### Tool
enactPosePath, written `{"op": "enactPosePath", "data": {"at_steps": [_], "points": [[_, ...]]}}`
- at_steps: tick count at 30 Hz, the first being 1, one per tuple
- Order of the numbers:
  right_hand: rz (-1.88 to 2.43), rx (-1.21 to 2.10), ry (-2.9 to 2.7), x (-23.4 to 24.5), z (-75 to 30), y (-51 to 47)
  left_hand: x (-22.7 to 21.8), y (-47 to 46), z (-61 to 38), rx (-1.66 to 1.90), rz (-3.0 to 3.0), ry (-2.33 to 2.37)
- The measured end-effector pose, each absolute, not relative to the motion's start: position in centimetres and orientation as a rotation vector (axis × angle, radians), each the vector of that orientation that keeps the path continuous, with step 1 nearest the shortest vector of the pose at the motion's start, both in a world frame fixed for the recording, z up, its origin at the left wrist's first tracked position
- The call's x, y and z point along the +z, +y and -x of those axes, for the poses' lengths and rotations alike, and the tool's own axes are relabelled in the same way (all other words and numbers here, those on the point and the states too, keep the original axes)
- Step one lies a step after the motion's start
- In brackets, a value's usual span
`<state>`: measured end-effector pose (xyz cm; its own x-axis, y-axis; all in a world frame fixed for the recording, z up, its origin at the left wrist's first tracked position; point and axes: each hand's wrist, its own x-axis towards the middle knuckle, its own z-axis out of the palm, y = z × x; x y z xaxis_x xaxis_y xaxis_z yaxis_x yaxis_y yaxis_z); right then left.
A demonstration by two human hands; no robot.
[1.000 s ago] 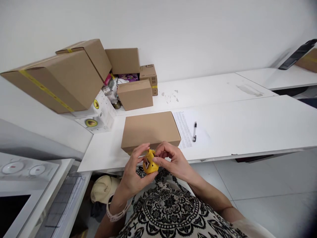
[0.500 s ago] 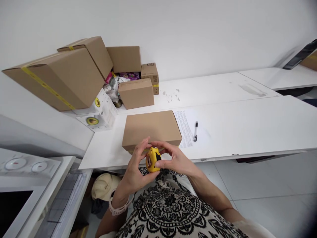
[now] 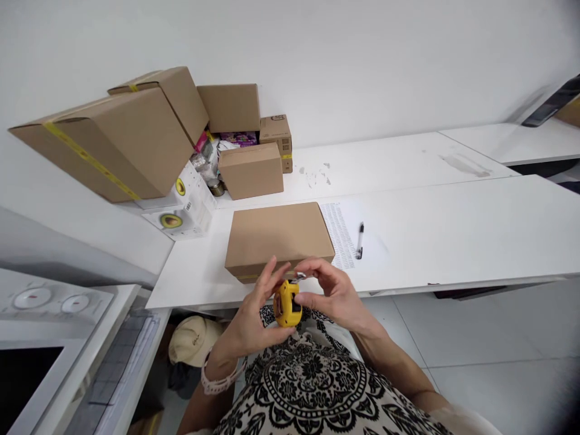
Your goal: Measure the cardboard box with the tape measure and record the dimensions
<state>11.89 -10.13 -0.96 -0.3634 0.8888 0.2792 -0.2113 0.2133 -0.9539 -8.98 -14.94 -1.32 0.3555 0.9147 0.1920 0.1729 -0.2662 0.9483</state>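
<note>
Between my hands, just in front of the table's edge, is a yellow tape measure [image 3: 286,309] with a black patch on its side. My left hand [image 3: 254,320] curls around its left side, thumb below and fingers above. My right hand [image 3: 333,296] grips it from the right, the thumb against the black part and the forefinger bent over its top by a small shiny metal piece. Right behind my hands, a closed cardboard box [image 3: 278,232] lies flat on the white table [image 3: 435,235].
Right of the box lie a printed sheet [image 3: 339,232] and a pen [image 3: 359,240]. Large cartons [image 3: 131,139] are stacked on avocado-printed boxes [image 3: 181,211] at the left. An open carton [image 3: 251,172] holds assorted packages. A white appliance [image 3: 54,302] stands at lower left, near a cap [image 3: 194,341].
The tape measure has come slightly down and right and turned a little. My right forefinger has lifted over its top, where a shiny metal piece now shows.
</note>
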Motion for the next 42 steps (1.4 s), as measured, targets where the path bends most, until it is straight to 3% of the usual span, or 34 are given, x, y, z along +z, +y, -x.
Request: {"op": "enactPosePath", "data": {"at_steps": [7, 13, 21, 30, 42], "points": [[0.742, 1.488, -1.161, 0.5, -16.3, -8.4, -2.6, -15.7, 10.8, 0.714, -1.353, 0.687], [0.883, 1.178, -0.888, -0.7, -19.3, -4.9, -1.4, -13.4, 14.3, 1.132, -1.013, 0.891], [1.063, 1.166, -0.868, -5.2, -16.3, 1.3, 1.2, -5.7, 19.0, 1.585, -0.963, 1.196], [1.124, 1.177, -0.919, -5.9, -14.8, 2.4, -1.5, -1.6, 21.2, 1.587, -0.703, 1.228], [1.118, 1.274, -0.830, -5.9, -13.9, 2.1, -1.5, -1.4, 21.6, 1.543, -0.716, 1.223]]}}
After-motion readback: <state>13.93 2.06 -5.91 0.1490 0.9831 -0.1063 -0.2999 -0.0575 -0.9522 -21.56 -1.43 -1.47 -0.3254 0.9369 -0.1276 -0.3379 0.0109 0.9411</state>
